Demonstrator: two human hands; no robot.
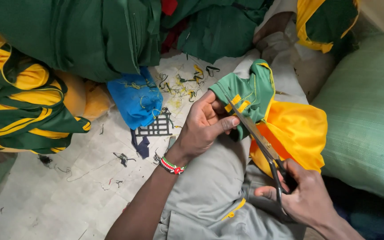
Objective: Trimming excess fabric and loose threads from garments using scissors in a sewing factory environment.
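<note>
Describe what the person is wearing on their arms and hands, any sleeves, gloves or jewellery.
Both forearms are bare, with no sleeves or gloves in view. The left hand has a beaded bracelet at the wrist, in red, white, green and black bands. The right hand shows no ring, watch or band that the picture reveals.

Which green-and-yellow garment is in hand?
The green-and-yellow piece on the lap, pinched by the left hand with scissors in the right hand at it. The striped pile lies untouched on the left.

Left hand (205, 126) pinches with curled fingers; right hand (305, 198) closed in a tight grip
</note>
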